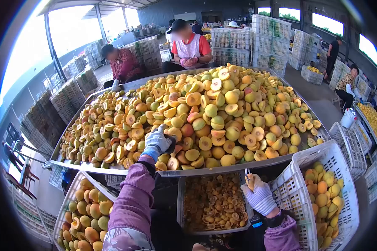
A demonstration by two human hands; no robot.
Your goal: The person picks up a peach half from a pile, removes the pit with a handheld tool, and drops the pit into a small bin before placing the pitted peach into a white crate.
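My left hand point(157, 141), in a pale blue-grey glove, reaches over the front of the fruit heap point(205, 108) on the metal table point(197, 170). Its index finger is stretched out and touches or nearly touches the fruit; its other fingers are partly hidden. Near the table's front edge, my right hand point(259, 195), in a white and purple glove, is closed round a small tool point(249, 180) with a metal tip. Many of the fruits are halved, some showing a hollow centre. Below, between my hands, a crate point(181, 201) holds small brown pieces.
Crates of fruit stand at the lower left point(67, 190) and lower right point(351, 196). Two people point(123, 65) point(190, 48) sit across the table. Stacked crates point(270, 39) rise behind them. Another person point(347, 85) sits at the right, near someone standing point(333, 54).
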